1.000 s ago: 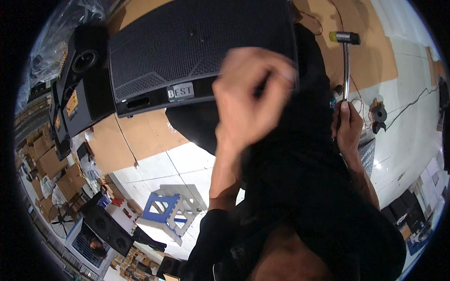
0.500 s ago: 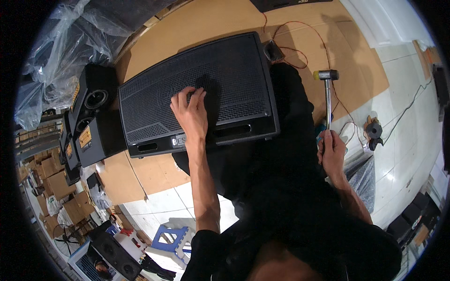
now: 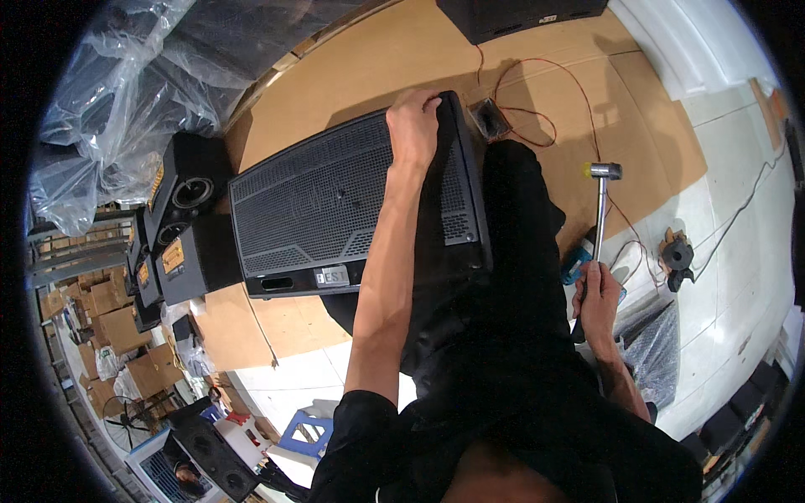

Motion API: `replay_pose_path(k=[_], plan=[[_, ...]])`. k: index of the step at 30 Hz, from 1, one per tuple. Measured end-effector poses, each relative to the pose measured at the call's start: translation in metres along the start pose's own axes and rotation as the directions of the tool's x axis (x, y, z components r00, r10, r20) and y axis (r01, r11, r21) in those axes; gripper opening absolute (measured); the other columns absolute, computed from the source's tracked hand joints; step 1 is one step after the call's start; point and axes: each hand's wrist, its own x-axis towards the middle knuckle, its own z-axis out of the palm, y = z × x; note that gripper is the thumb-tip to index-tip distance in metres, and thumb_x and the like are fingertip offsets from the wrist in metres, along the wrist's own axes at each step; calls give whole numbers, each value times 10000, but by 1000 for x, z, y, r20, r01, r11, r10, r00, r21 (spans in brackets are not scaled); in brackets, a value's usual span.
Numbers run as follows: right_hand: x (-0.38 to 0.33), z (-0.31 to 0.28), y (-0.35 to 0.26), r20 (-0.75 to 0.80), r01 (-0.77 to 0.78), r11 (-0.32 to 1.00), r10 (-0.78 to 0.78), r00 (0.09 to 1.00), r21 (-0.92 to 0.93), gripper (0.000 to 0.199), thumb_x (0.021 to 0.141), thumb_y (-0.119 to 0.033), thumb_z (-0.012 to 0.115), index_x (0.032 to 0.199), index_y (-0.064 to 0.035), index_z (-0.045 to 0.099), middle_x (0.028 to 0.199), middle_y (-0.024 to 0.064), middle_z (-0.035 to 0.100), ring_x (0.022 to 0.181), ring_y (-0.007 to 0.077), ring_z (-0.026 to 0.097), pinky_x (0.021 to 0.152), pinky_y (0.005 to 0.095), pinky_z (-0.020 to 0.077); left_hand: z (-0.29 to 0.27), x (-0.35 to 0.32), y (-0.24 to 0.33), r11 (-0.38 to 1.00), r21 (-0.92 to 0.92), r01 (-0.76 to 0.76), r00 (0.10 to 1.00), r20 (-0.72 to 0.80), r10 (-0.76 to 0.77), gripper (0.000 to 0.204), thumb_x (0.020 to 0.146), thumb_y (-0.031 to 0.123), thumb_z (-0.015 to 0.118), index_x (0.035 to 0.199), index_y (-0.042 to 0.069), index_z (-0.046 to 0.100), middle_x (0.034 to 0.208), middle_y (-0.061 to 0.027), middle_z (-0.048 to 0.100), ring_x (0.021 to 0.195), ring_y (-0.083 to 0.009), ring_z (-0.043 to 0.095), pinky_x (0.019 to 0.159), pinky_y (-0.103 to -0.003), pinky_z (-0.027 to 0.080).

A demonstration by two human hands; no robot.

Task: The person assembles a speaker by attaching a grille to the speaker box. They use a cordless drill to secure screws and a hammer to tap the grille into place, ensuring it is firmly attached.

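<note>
A large black speaker cabinet (image 3: 306, 197) with a perforated grille lies face up in front of me, its near edge by my lap. My left hand (image 3: 412, 127) is at the grille's far right edge, fingers curled and drawn together; whatever they may pinch is too small to make out. Off to the right, my right hand (image 3: 597, 300) grips the handle of a mallet (image 3: 600, 210). The mallet stands head up, away from the cabinet, with one yellowish and one dark face.
Smaller black speakers (image 3: 197, 260) stand left of the cabinet, below clear plastic sheeting (image 3: 109, 109). Cardboard (image 3: 352, 63) covers the floor. An orange cord (image 3: 579, 80), a teal-and-black power tool (image 3: 577, 258) and a black tape roll (image 3: 676, 251) lie to the right. Another cabinet (image 3: 520, 18) sits at the back.
My left hand has moved right and farther away, from the middle of the grille to its far right edge. The mallet stays in my right hand. The whole view has shifted slightly.
</note>
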Motion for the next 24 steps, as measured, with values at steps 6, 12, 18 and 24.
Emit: replay_pose_path(k=[6,12,18,24], plan=[[6,-10,5,-33,12,1000,-12,999,10,352,1017,-327,419,898,-10,515,617,0,434,389,49,390,324,205,302,6,-6,-13,995,15,-101,986,138,98,182,805,-19,600,954,8,701,919,-176,663,870,-335,634,780,-381,518],[13,-11,5,-25,22,1000,-22,999,3,374,1014,-351,421,892,-10,515,613,-3,440,386,48,392,319,203,303,1,-12,-10,950,130,-285,950,168,263,238,795,-38,629,1018,12,693,922,-166,682,852,-297,656,744,-369,551],[13,-5,5,-32,10,1000,-10,999,2,377,1012,-353,426,895,-9,521,604,-5,436,382,49,391,320,204,304,5,-14,-10,974,57,-218,976,41,215,225,801,27,678,1024,6,692,916,-164,692,848,-293,670,748,-356,554],[11,-3,0,-23,15,1000,-15,1000,13,376,1013,-350,425,892,-9,523,600,-4,434,380,53,394,324,209,305,-1,-3,-1,996,-59,69,993,103,-63,219,781,60,718,993,5,706,947,-160,699,872,-288,676,761,-341,547]])
